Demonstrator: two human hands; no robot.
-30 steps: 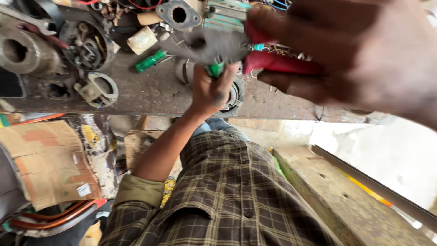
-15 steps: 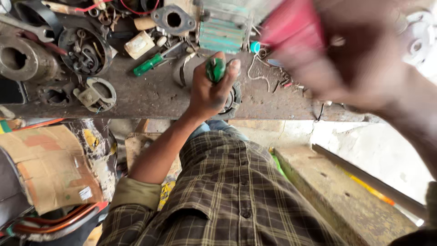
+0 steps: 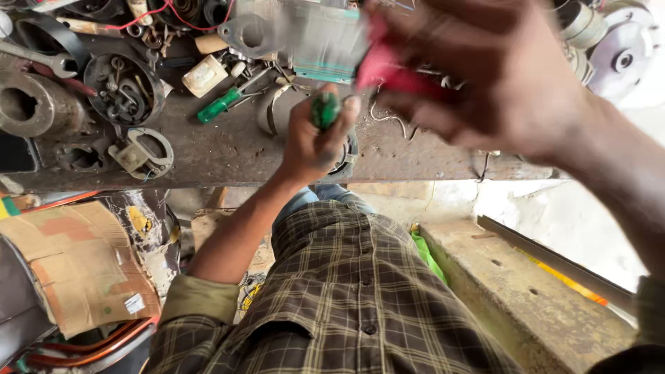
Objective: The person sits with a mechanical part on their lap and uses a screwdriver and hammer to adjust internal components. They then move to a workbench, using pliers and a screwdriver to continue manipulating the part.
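My left hand (image 3: pixel 315 142) reaches out over the workbench (image 3: pixel 228 149), shut round the green handle of a screwdriver (image 3: pixel 324 109) that stands upright in its fist. My right hand (image 3: pixel 506 76) is close to the camera and blurred. It grips a red object (image 3: pixel 388 69) whose kind I cannot tell. Just left of the red object is a blurred grey metal block with a teal edge (image 3: pixel 322 41). Whether my right hand also holds the block is unclear.
The bench holds a second green-handled screwdriver (image 3: pixel 220 105), a round housing with small parts (image 3: pixel 125 90), a heavy metal cylinder (image 3: pixel 31 107), a spanner (image 3: pixel 41 59), a ring clamp (image 3: pixel 145 149) and red wires (image 3: pixel 156 14). Cardboard (image 3: pixel 76 266) lies lower left, a concrete ledge (image 3: pixel 526 298) lower right.
My right hand with the red object has shifted a little left and stays blurred from motion. My left hand keeps its grip on the green handle in about the same place.
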